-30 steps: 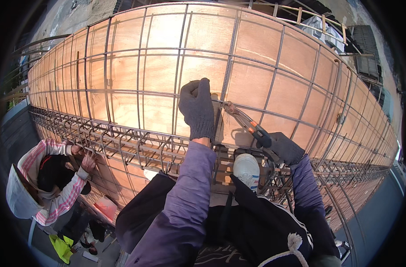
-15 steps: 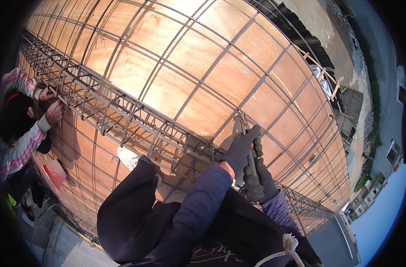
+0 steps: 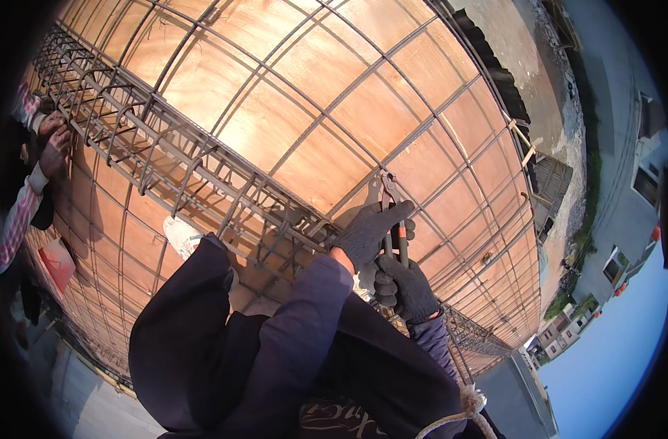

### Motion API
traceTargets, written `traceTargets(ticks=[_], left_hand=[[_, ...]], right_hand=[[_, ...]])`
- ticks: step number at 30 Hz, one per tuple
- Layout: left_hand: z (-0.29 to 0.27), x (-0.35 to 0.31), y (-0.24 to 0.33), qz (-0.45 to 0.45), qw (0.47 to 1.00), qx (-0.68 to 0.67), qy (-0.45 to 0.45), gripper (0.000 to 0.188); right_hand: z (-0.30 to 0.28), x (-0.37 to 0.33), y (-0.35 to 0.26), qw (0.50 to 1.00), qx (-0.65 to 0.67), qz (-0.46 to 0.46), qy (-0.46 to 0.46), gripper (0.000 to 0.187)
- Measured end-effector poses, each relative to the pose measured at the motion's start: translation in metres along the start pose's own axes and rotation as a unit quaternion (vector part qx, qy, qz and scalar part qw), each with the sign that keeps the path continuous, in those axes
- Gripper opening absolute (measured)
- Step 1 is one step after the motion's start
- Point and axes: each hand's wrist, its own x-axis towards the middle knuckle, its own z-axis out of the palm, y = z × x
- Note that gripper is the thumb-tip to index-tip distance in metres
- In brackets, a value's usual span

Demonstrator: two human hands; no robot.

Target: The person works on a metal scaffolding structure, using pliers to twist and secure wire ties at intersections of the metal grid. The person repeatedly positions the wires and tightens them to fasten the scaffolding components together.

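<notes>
Both my hands wear dark knit gloves and hold one pair of pincers (image 3: 387, 192). My left hand (image 3: 369, 231) is closed around the upper handles, just below the jaws. Lower down, my right hand (image 3: 407, 290) grips the ends of the handles, one of which shows some orange. The jaws are at a crossing of two bars in the rebar mesh (image 3: 323, 114), over plywood (image 3: 312, 181). Whether they bite on tie wire there is too small to tell.
A long rebar cage (image 3: 189, 164) runs diagonally past my knee. At the far left a co-worker's hands (image 3: 53, 139) touch it, near a red sheet-like object (image 3: 56, 265). A white shoe (image 3: 180, 235) rests on the mesh. A rope (image 3: 471, 401) hangs at my waist. The formwork's curved edge drops off at right.
The view has shifted, sliding the scene leftward. My hands stay on the pincers, whose jaws and two handles now show more plainly. My right hand sits more squarely on the handle ends.
</notes>
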Motion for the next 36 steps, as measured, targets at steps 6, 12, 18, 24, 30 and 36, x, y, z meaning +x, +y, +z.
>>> traceTargets(ticks=[6, 12, 18, 24, 30, 36], left_hand=[[0.005, -0.017, 0.009, -0.057, 0.998, -0.032, -0.016, 0.033], [0.015, 0.017, -0.019, -0.018, 0.999, -0.013, 0.041, 0.047], [0.022, 0.035, -0.041, 0.081, 0.983, 0.106, 0.123, 0.057], [0.014, 0.024, -0.029, 0.111, 0.978, 0.148, 0.099, 0.069], [0.008, 0.02, -0.011, 0.089, 0.961, 0.244, 0.097, 0.091], [0.016, 0.022, -0.007, 0.08, 0.988, 0.104, 0.082, 0.083]], right_hand=[[0.016, 0.006, 0.009, 0.854, 0.448, 0.099, -0.245, 0.038], [0.002, -0.018, -0.026, 0.912, -0.353, -0.031, 0.205, 0.033], [0.014, -0.005, -0.017, 0.681, -0.646, -0.144, 0.313, 0.039], [0.041, -0.019, -0.048, 0.832, -0.502, 0.017, 0.236, 0.047], [0.057, -0.021, -0.068, 0.902, -0.393, 0.103, 0.146, 0.064], [0.063, -0.022, -0.095, 0.903, -0.368, 0.165, 0.146, 0.068]])
